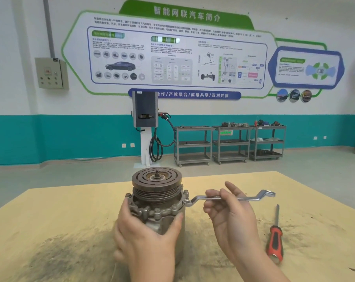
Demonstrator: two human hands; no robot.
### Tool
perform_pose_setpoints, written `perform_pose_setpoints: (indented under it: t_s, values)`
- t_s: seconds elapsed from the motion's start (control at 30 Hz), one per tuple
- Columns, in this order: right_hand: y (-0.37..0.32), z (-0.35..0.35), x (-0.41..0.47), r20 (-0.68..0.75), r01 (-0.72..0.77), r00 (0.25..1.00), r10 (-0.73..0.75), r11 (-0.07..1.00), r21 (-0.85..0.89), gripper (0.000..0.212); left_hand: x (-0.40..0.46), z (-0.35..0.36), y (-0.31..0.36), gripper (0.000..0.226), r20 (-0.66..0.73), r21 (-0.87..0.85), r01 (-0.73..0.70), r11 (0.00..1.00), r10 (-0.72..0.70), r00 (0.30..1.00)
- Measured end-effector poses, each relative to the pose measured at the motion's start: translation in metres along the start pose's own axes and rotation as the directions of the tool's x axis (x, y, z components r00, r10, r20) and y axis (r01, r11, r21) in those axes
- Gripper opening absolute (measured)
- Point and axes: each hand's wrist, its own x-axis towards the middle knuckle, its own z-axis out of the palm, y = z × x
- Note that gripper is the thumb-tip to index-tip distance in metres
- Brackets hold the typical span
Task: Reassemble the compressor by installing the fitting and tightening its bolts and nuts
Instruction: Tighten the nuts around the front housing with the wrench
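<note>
The compressor (pixel 158 202) stands upright near the middle of the tabletop (pixel 60 216), a little toward its near edge, with the pulley on top. The left hand (pixel 146 239) wraps around the body and holds it steady. The right hand (pixel 227 208) has its fingers curled around the shaft of a ring wrench (pixel 229 198), whose ring end sits on a bolt (pixel 187 202) at the flange's right side. I judge the step is tightening the flange bolts. The next move needs a level swing of the wrench while the body is braced. A red screwdriver (pixel 275 237) lies toward the right edge
</note>
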Motion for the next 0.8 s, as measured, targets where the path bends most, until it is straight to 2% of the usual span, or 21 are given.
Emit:
perform_pose_setpoints:
  t_s: [0.1, 0.2, 0.23, 0.3, 0.37, 0.43, 0.57, 0.67, 0.8]
  values:
    - [0.004, -0.007, 0.001, -0.021, 0.011, 1.0, -0.011, 1.0, 0.02, 0.02, -0.012, -0.001, 0.007, 0.119, -0.031, 0.071, -0.045, 0.997, 0.047, 0.998]
    - [0.005, -0.008, 0.008, 0.0, 0.024, 1.0, -0.024, 0.999, 0.03, 0.018, 0.012, -0.018, -0.006, 0.131, -0.051, -0.003, -0.054, 0.999, 0.054, 0.997]
    - [0.004, -0.006, 0.011, 0.006, 0.033, 0.999, -0.033, 0.999, 0.03, 0.017, 0.025, -0.022, -0.011, 0.134, -0.004, -0.049, -0.031, 0.998, 0.031, 1.0]
    - [0.004, -0.003, 0.018, 0.006, 0.053, 0.999, -0.053, 0.999, 0.011, 0.017, 0.05, -0.029, -0.022, 0.123, 0.189, -0.166, 0.014, 0.986, 0.018, 0.982]
    - [0.002, -0.001, 0.024, 0.018, 0.061, 0.998, -0.06, 0.998, -0.036, 0.018, 0.066, -0.03, -0.028, 0.107, 0.415, -0.259, 0.048, 0.965, 0.066, 0.908]
    - [0.002, 0.0, 0.031, 0.036, 0.019, 0.999, -0.015, 0.996, -0.084, 0.018, 0.072, -0.027, -0.037, 0.102, 0.508, -0.278, 0.077, 0.957, 0.079, 0.858]
    - [0.002, 0.002, 0.048, 0.015, -0.115, 0.993, 0.116, 0.989, -0.092, 0.018, 0.072, -0.019, -0.05, 0.107, 0.5, -0.29, 0.118, 0.95, 0.045, 0.865]
    - [0.011, 0.002, 0.052, -0.029, -0.19, 0.981, 0.19, 0.982, -0.014, 0.017, 0.066, -0.02, -0.051, 0.086, 0.487, -0.322, 0.122, 0.939, 0.053, 0.872]
    - [0.024, -0.005, 0.037, -0.092, -0.045, 0.994, 0.051, 0.997, 0.069, 0.019, 0.057, -0.021, -0.05, 0.074, 0.444, -0.309, 0.095, 0.946, 0.056, 0.894]
